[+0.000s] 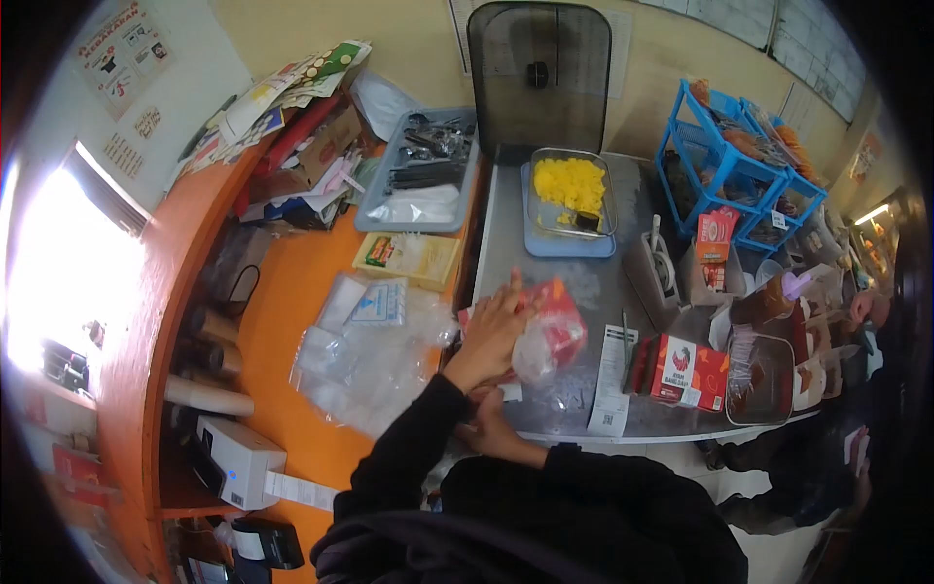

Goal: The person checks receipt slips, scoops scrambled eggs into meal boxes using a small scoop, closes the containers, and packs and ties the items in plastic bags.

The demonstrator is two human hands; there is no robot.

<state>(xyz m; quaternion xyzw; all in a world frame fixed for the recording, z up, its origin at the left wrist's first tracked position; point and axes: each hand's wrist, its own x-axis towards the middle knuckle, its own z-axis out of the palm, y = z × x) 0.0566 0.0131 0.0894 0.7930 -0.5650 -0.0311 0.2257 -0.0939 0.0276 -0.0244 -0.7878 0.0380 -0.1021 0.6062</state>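
Note:
A red box (559, 316) wrapped in a clear plastic bag (534, 353) lies at the left part of the metal counter. My left hand (494, 336) rests over it, its fingers stretched out and slightly spread. Lower down, at the counter's near edge, my right hand (494, 431) is closed at the near side of the bag, with its fingertips partly hidden. To the left, a pile of clear plastic bags (375, 365) covers part of the orange counter.
Behind stands a glass dish of yellow food (569, 185). A cutlery tray (413, 219) is at the back left. At right are a printed receipt (613, 380), a red-and-white box (689, 373), a glass dish (769, 414) and a blue rack (720, 175). Another person's hand (869, 308) shows far right.

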